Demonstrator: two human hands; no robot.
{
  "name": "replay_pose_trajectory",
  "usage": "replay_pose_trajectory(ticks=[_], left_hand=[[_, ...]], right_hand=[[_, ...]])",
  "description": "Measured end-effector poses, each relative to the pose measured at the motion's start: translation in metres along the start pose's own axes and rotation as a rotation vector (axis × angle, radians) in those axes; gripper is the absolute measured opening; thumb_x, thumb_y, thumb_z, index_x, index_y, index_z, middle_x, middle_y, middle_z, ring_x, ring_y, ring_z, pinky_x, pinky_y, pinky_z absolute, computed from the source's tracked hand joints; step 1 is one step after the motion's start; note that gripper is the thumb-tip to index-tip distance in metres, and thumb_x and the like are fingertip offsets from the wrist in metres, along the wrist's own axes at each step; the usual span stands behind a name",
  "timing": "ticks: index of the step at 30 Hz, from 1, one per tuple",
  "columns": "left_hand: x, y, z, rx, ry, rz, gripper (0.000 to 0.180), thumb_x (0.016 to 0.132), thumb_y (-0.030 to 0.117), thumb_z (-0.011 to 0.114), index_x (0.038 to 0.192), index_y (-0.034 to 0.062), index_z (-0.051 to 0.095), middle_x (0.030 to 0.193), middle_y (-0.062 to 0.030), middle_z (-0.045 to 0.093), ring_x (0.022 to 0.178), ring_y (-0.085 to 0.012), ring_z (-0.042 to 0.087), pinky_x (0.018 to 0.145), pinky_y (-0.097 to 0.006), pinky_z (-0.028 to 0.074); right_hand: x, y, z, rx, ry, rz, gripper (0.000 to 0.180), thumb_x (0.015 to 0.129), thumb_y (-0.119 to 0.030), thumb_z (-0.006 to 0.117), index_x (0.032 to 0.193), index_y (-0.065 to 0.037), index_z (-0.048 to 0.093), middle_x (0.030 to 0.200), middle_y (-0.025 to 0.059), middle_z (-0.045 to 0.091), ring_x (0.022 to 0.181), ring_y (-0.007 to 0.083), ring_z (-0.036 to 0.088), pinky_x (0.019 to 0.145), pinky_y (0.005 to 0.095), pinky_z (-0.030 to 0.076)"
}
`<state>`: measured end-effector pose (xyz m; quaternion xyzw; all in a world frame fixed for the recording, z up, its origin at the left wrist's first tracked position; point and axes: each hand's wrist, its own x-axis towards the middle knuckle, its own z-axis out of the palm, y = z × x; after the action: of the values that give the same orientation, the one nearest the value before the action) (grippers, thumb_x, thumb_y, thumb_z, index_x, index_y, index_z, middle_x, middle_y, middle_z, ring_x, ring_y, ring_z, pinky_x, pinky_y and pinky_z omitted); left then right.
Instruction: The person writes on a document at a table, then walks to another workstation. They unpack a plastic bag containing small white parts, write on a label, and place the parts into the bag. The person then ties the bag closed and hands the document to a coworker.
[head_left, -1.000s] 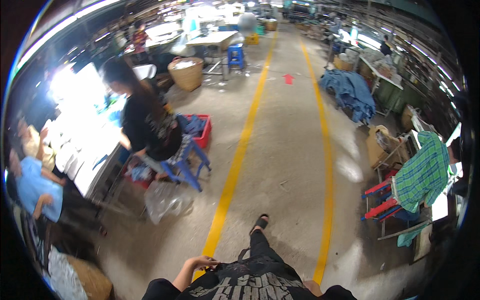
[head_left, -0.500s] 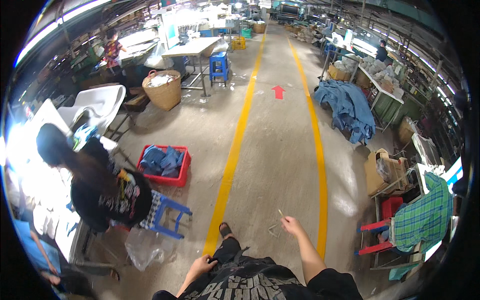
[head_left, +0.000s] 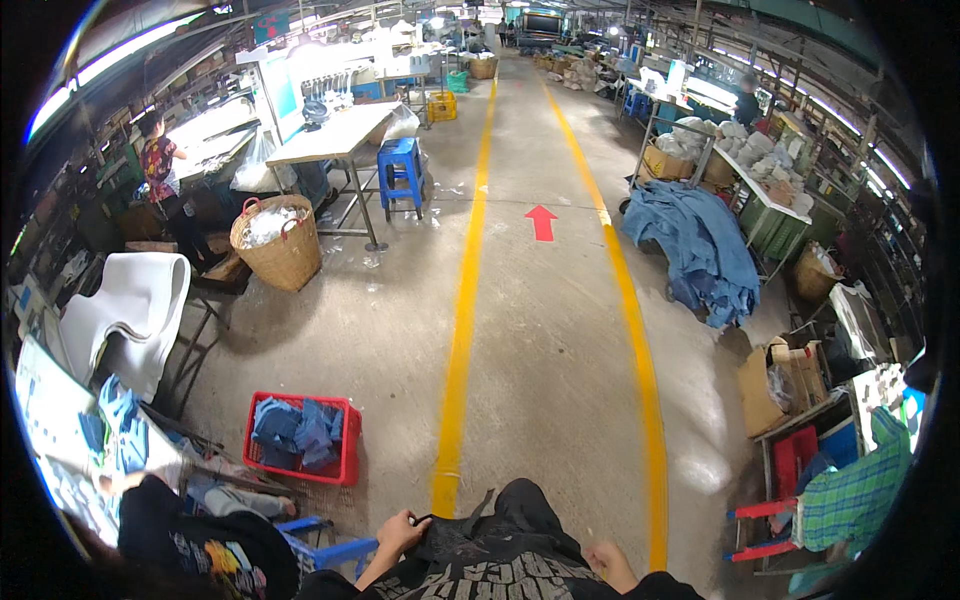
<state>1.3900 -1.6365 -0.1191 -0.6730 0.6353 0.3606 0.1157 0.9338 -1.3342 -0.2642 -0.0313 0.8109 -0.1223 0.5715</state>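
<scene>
My left hand (head_left: 402, 532) is closed at my waist, against the black cloth of my clothing. A small dark bit shows at its fingertips, too small to name. Low on the other side, my right hand (head_left: 610, 562) hangs beside my thigh, fingers curled and a little blurred. A bit of the thin pale strip (head_left: 602, 573) shows at its fingers; most of it is hidden. Under me runs a concrete walkway between two yellow lines (head_left: 460, 360), with a red arrow (head_left: 542, 222) ahead.
On the left are a red crate (head_left: 352, 445) of blue cloth, a seated person (head_left: 215, 545), a blue stool (head_left: 400, 175), a wicker basket (head_left: 280, 255) and a table (head_left: 330, 140). On the right are a denim heap (head_left: 690, 240), a cardboard box (head_left: 765, 395) and a red chair (head_left: 765, 508).
I have moved forward along the walkway: crate, basket and arrow are nearer. My right hand has dropped from out in front to beside my thigh. My left hand stays at my waist.
</scene>
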Motion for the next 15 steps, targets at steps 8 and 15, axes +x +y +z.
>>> replay_pose_trajectory(ticks=[8, 15], left_hand=[[0.254, 0.015, -0.061, -0.632, -0.403, -0.423, 0.061, 0.092, 0.053, 0.068, 0.125, 0.0024, 0.068, 0.111, -0.0211, 0.073, 0.099, -0.0337, 0.071, 0.081, -0.044, 0.056], [0.362, 0.118, -0.116, -1.040, -0.215, -0.333, 0.035, 0.098, 0.032, 0.063, 0.125, 0.0093, 0.066, 0.092, -0.0106, 0.070, 0.071, -0.0234, 0.066, 0.060, -0.041, 0.052]], right_hand=[[0.006, -0.192, -0.088, 0.185, 0.036, -0.054, 0.024, 0.098, -0.022, 0.070, 0.097, 0.003, 0.070, 0.081, 0.0145, 0.070, 0.071, 0.0263, 0.067, 0.063, 0.0433, 0.053], [0.130, -0.666, -0.156, -0.303, 0.181, -0.251, 0.024, 0.107, -0.026, 0.059, 0.104, -0.004, 0.068, 0.088, 0.0069, 0.071, 0.074, 0.0201, 0.066, 0.067, 0.0372, 0.053]])
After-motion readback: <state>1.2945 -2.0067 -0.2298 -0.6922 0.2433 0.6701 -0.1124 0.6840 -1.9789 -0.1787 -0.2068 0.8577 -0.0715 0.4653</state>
